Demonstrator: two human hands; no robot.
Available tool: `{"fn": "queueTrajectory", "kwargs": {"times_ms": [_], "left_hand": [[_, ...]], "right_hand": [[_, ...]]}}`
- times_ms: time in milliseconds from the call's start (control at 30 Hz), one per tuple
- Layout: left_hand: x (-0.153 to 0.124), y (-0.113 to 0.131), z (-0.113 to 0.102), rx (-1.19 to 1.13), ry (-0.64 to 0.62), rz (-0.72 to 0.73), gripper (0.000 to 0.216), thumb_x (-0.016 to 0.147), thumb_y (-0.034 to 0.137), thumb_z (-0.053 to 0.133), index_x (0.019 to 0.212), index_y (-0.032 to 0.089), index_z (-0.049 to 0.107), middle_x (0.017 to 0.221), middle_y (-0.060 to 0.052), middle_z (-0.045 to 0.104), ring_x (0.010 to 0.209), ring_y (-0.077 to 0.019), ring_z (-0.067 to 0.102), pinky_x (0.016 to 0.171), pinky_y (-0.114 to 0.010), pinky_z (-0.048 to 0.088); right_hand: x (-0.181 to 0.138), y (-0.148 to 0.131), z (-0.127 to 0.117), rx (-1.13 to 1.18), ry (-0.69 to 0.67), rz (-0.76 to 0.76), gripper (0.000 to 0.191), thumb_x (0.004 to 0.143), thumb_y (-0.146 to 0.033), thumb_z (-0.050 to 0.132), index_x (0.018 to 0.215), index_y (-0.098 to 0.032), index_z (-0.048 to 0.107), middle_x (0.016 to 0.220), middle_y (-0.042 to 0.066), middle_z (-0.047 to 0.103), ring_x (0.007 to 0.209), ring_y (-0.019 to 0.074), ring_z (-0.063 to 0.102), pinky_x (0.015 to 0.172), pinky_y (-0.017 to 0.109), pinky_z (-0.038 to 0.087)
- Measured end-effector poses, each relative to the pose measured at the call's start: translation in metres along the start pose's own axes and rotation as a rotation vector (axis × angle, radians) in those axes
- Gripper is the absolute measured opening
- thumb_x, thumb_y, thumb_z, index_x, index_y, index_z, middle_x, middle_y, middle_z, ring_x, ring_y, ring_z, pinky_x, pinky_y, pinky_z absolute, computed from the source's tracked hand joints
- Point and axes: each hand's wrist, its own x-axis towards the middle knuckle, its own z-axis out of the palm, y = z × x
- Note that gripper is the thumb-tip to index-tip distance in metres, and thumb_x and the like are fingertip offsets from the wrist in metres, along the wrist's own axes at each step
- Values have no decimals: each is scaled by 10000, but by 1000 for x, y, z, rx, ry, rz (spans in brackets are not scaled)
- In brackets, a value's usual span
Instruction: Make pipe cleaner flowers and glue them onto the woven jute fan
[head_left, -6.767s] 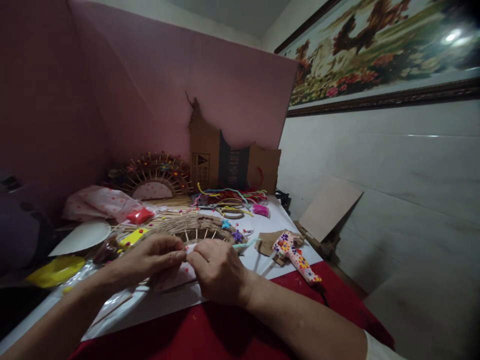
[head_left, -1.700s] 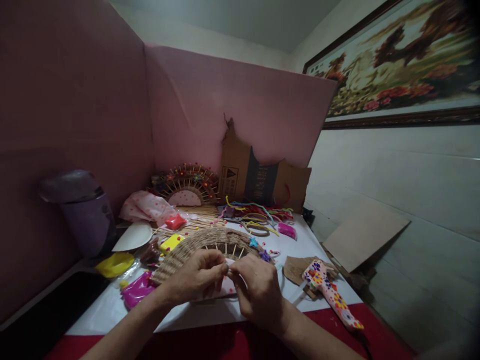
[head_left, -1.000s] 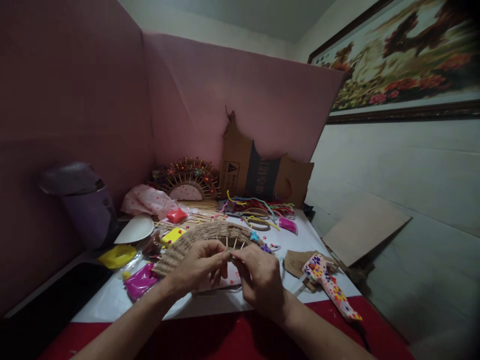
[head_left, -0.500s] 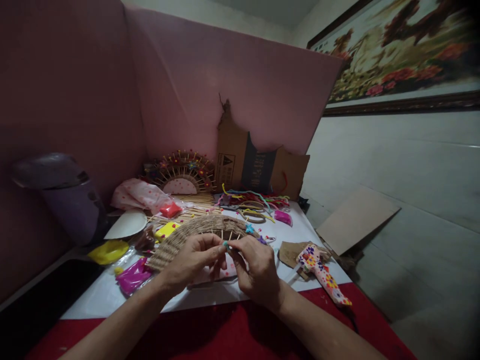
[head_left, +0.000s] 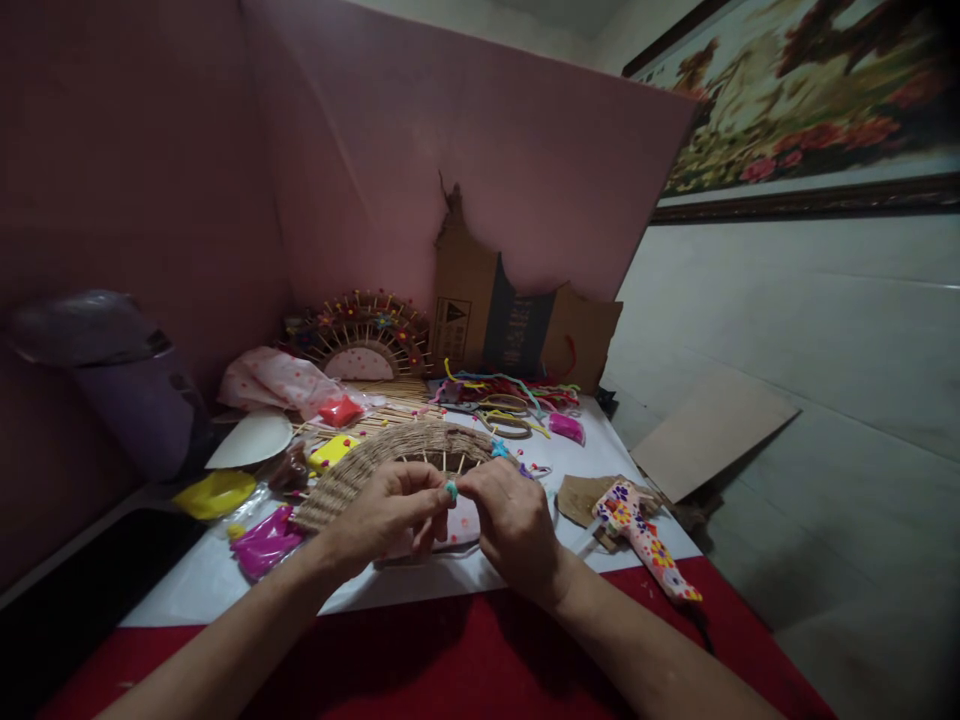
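Small teal piece [head_left: 451, 490], one, curled — pinched between thumb and forefinger of the left hand [head_left: 405, 505], above the front edge of a twine-covered arch [head_left: 360, 465]. Right hand [head_left: 514, 520], fingers bent, tips drawn together just beside the piece; whether they grip it too, cannot tell. Arch: pale sticks within the curve, pink dotted panel [head_left: 463, 525] below, blue star [head_left: 499, 448] on its right part, purple star [head_left: 526, 470] partly hidden behind the right hand. To the right, one flower-patterned glue gun [head_left: 649, 545], its front end over a cardboard scrap [head_left: 579, 497]. Behind the arch, scissors [head_left: 510, 431] and a magenta packet [head_left: 567, 429]; left, a yellow packet [head_left: 334, 452] and one larger magenta bag [head_left: 264, 543].
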Motion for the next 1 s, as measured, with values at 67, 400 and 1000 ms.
{"fn": "queueTrajectory", "kwargs": {"times_ms": [67, 400, 1000], "left_hand": [[-1, 1, 1, -8, -16, -13, 308, 726, 434, 623, 654, 140, 560, 490, 17, 578, 379, -66, 463, 375, -178, 323], [3, -8, -9, -7, -8, 116, 248, 812, 372, 559, 742, 136, 580, 555, 13, 603, 469, -77, 519, 508, -208, 401], [0, 2, -3, 78, 6, 13, 317, 738, 437, 616, 713, 123, 577, 556, 7, 594, 435, -69, 496, 422, -178, 372]], "right_hand": [[0, 2, 1, 13, -8, -8, 179, 811, -62, 402, 879, -145, 545, 781, 74, 590, 748, 183, 527, 667, 318, 431], [3, -1, -3, -58, 7, -25, 180, 853, -101, 391, 844, -149, 564, 742, 60, 595, 702, 157, 525, 644, 286, 419], [4, -2, -2, -77, -18, -20, 153, 840, -102, 440, 845, -140, 589, 752, 71, 609, 712, 169, 524, 629, 283, 410]]}}
